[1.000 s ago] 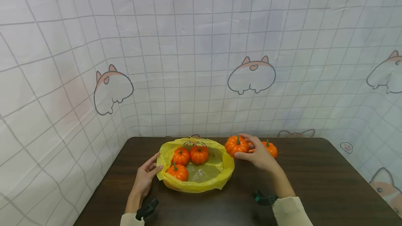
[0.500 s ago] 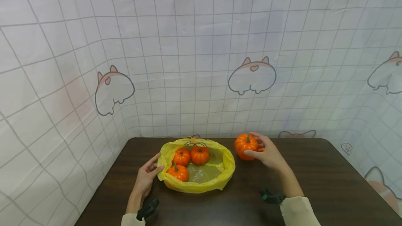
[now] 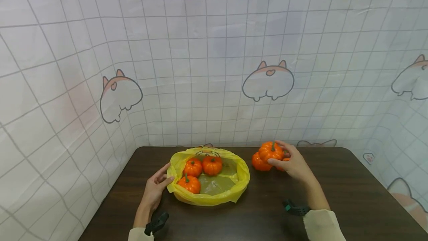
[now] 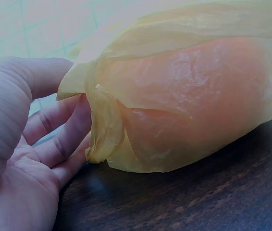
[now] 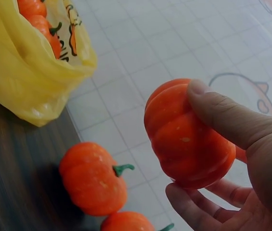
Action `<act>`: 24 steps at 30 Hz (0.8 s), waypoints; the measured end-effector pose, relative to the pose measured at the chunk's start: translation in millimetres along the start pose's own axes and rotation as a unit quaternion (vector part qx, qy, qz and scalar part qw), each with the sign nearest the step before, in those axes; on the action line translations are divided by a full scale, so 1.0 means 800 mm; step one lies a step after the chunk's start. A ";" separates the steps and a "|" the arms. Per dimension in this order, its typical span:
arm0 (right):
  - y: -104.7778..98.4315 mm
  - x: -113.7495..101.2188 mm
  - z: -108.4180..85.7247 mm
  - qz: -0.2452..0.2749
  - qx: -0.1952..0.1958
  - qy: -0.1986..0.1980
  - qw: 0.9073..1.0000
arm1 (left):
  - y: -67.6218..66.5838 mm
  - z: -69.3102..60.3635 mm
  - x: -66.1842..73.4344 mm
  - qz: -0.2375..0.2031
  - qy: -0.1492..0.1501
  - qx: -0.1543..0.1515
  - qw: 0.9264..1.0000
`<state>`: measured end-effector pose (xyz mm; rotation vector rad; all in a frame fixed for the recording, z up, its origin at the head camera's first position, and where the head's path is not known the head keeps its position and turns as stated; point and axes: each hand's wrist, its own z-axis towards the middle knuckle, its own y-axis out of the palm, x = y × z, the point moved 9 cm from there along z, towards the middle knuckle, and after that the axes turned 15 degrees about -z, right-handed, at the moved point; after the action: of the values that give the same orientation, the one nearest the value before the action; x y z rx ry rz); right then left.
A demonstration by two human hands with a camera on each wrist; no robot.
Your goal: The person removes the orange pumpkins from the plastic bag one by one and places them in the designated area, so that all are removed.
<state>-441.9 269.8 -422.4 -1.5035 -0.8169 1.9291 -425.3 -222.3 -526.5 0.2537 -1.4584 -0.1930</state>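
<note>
A yellow plastic bag point(image 3: 241, 189) lies with its mouth spread wide, and three orange toy pumpkins point(image 3: 212, 165) sit inside its left and back part. My left hand point(image 3: 155, 187) pinches the bag's left rim between thumb and fingers. Through the thin plastic in the left wrist view, an orange shape point(image 4: 198, 96) shows. My right hand point(image 3: 294, 163) grips another pumpkin point(image 5: 184, 134) by its side, raised above the table. Below and behind it are two more pumpkins point(image 5: 92, 178), touching or nearly touching each other. In the head view the held one partly hides them.
The dark wooden table point(image 3: 347, 196) extends to both sides and in front of the bag. A white gridded cloth point(image 3: 207, 84) with cartoon dogs hangs behind and at the sides. Dark wristbands point(image 3: 295, 209) circle both wrists.
My right hand has moved rightward, away from the bag, with the pumpkin in its grip, uncovering another pumpkin behind it. The left hand and the bag have stayed put.
</note>
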 end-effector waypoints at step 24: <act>-0.038 0.053 -0.012 0.005 0.034 0.047 0.998 | -0.001 0.002 -0.001 -0.001 0.000 -0.001 1.000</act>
<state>-439.8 322.6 -428.5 -1.5476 -0.6970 1.8597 -426.5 -223.1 -527.1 0.2533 -1.4579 -0.1956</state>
